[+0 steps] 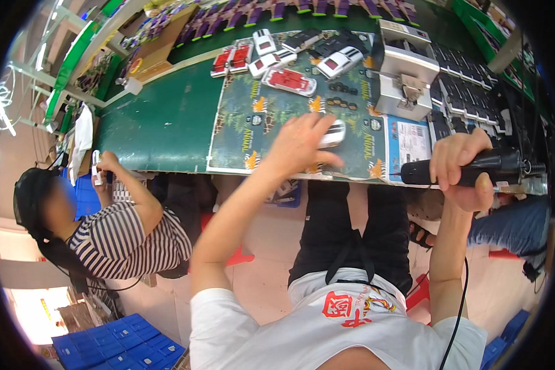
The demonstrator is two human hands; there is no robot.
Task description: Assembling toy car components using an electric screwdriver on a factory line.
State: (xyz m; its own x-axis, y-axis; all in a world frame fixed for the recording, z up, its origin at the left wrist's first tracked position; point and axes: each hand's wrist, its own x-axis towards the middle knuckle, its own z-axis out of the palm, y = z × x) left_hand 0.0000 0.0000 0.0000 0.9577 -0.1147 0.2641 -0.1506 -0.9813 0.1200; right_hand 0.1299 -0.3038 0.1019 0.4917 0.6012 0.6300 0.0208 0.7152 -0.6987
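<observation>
My right hand (462, 163) is wrapped round a black electric screwdriver (491, 165), its tip pointing left near the bench's front edge. My left hand (299, 145) reaches over a printed sheet with its fingers and thumb apart. A white toy car with black stripes (333, 133) lies right at those fingers and is partly covered by them; whether they touch it I cannot tell. Farther back are more white toy cars (340, 62) and a red-and-white car part (289, 81). Small black wheels (341, 103) sit on the sheet behind the left hand.
A grey metal fixture (404, 92) stands at the back right, with rows of black car parts (465, 98) beside it. The green bench (160, 117) extends left, where a co-worker in a striped shirt (126, 240) holds a small white item. Blue bins (117, 345) sit lower left.
</observation>
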